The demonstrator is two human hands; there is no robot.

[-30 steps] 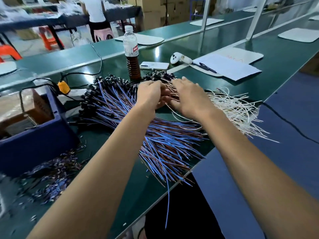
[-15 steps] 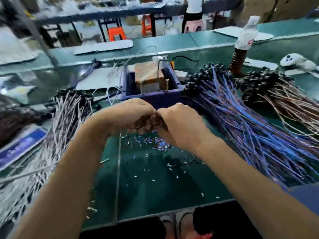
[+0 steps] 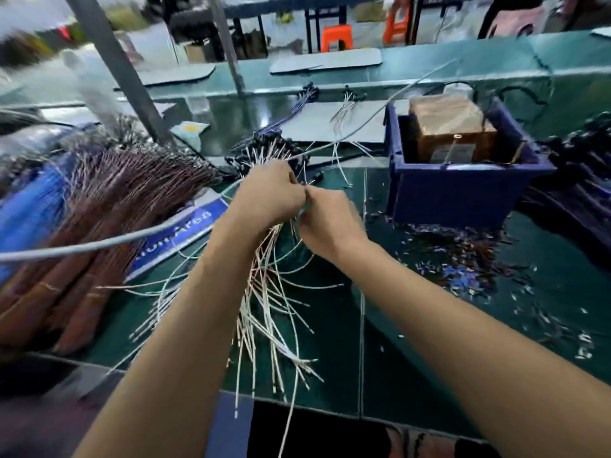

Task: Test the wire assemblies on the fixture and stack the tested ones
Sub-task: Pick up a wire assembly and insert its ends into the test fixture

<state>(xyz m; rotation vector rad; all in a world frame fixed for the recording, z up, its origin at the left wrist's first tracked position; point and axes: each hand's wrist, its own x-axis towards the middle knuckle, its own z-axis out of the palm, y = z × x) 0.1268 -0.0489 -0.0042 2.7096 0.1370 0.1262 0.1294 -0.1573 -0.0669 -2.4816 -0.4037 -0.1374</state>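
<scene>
My left hand (image 3: 269,191) grips a bundle of white wire assemblies (image 3: 267,312) whose loose ends fan down toward the table's near edge. Their black connector heads (image 3: 261,150) poke out above my knuckles. My right hand (image 3: 327,219) meets the left at the bundle's top, fingers curled and pinching the wires there. The test fixture, a brown block (image 3: 453,130) in a dark blue tray (image 3: 463,190), stands to the right of my hands. A stack of brown and blue wire assemblies (image 3: 99,206) lies at the left.
A grey cable (image 3: 99,244) crosses in front of the left stack. A blue label card (image 3: 185,233) lies under it. Cut wire scraps (image 3: 463,259) litter the green table (image 3: 429,375) on the right. More dark wires (image 3: 582,180) lie far right. A slanted post (image 3: 115,67) rises behind.
The view has swung left from the blue and white piles past the fixture. Both hands have carried a bundle of white wires across and now hold it left of the tray.
</scene>
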